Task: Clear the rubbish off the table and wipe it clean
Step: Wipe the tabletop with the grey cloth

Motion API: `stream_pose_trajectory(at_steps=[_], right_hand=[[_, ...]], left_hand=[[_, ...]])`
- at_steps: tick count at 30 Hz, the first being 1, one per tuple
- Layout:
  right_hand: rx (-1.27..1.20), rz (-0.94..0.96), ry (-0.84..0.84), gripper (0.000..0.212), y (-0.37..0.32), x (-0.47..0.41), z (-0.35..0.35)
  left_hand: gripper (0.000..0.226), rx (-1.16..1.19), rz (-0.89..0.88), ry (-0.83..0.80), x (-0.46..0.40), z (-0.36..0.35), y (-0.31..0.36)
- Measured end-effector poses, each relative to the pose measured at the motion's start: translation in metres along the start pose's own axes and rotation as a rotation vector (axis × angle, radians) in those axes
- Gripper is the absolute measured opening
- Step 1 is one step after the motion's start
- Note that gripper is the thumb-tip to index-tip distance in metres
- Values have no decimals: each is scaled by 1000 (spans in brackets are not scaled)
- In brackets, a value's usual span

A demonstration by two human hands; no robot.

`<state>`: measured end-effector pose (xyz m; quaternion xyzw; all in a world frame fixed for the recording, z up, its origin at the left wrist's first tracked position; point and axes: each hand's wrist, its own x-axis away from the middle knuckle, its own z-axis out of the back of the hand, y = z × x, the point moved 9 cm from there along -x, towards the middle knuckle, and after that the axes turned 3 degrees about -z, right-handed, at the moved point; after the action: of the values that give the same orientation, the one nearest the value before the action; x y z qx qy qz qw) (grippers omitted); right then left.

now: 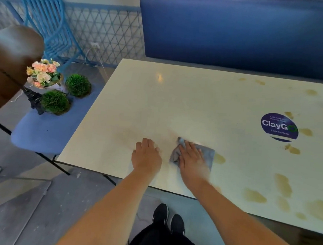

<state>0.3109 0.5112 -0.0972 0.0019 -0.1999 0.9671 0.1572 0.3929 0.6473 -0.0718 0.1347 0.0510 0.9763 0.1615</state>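
The cream-coloured table (177,104) carries a grey cloth (208,153) near its near edge, toward the left half of the surface. The right hand (192,160) lies flat on top of the cloth, palm down, fingers (185,148) straight and held close together, pressing the cloth against the tabletop. Part of the cloth is bunched at the left of the hand; a flat corner shows to its right.

The left hand (147,155) rests palm down directly on the bare table just beside the cloth, not touching it, fingers loosely bent and close together, holding nothing.

Yellowish-brown stains (283,184) are scattered over the right half of the table, from the far edge down to the near right corner; one stain (220,158) lies just beside the cloth's right edge. A faint smear is visible on the surface ahead of the two hands. A round purple sticker (279,126) reading "ClayGo" is fixed to the table among the stains, toward the right.

Beyond the far edge stands a blue padded bench back (238,30). Off the left edge, a blue chair seat (37,133) holds a bunch of artificial flowers (43,72), two green moss balls (78,85) and a small dark tower model (33,99). Black shoes (170,219) show on the floor below the near edge.
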Motion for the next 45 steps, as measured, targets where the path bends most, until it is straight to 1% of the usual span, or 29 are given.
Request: stream_pose_trajectory(at_steps=[3, 4, 5, 8, 9, 11, 12, 14, 16, 18, 20, 21, 22, 24, 26, 27, 28, 32, 34, 35, 36, 38, 40, 41, 43, 45], right_hand=[[-29, 212, -51, 49, -34, 30, -12], [3, 256, -63, 48, -30, 31, -12], [15, 258, -58, 48, -20, 27, -8], [-22, 91, 51, 53, 25, 2, 24], [-27, 22, 61, 50, 40, -5, 33], [-49, -89, 125, 38, 65, -7, 53], [-94, -142, 194, 34, 75, -1, 61], [-205, -253, 315, 32, 89, 18, 64], [-265, -243, 341, 33, 79, 34, 45], [-229, -157, 318, 38, 57, 47, 27], [-209, -95, 282, 39, 52, 53, 27], [-201, -114, 281, 38, 61, 54, 31], [-195, -154, 275, 37, 74, 52, 34], [-216, -319, 285, 38, 105, 50, 40], [-217, -437, 292, 51, 111, 51, 38], [-209, -451, 297, 56, 101, 53, 33], [-197, -441, 297, 57, 86, 57, 27], [-110, -276, 251, 45, 22, 77, 7], [-42, -246, 225, 46, 22, 82, 5], [-6, -266, 213, 48, 31, 82, 7], [15, -316, 208, 51, 43, 82, 12], [0, -487, 216, 58, 66, 82, 18], [5, -606, 233, 52, 63, 82, 15], [14, -616, 244, 51, 52, 82, 11], [42, -522, 243, 52, 22, 82, -2], [61, -398, 193, 53, 5, 87, -14]], left_hand=[[42, -55, 46, -33, -6, 4, 6], [43, -89, 45, -33, -7, 5, 8], [43, -117, 33, -27, -7, 5, 11], [39, -114, -49, 16, -7, 1, 23], [38, -82, -96, 43, -7, 1, 29], [38, -13, -233, 87, -13, 4, 47], [39, 4, -315, 94, -15, 5, 58], [41, 44, -470, 55, -18, 2, 80], [42, 76, -550, 1, -19, -4, 92], [44, 56, -598, -33, -22, -12, 99], [47, 20, -616, -60, -19, -19, 101], [47, 2, -629, -68, -18, -21, 102], [48, -9, -621, -75, -16, -22, 102], [51, -38, -618, -92, -17, -22, 101], [52, -59, -616, -110, -21, -22, 100], [51, -67, -616, -119, -23, -22, 100], [50, -74, -616, -129, -24, -22, 101], [47, -101, -593, -141, -25, -22, 103], [48, -113, -601, -141, -25, -23, 104], [48, -112, -602, -143, -25, -23, 104], [49, -109, -601, -147, -25, -23, 105], [51, -117, -607, -149, -25, -24, 105], [51, -138, -611, -151, -25, -27, 102], [50, -139, -606, -154, -25, -28, 101], [48, -130, -597, -152, -26, -28, 100], [47, -120, -597, -150, -26, -28, 101]])
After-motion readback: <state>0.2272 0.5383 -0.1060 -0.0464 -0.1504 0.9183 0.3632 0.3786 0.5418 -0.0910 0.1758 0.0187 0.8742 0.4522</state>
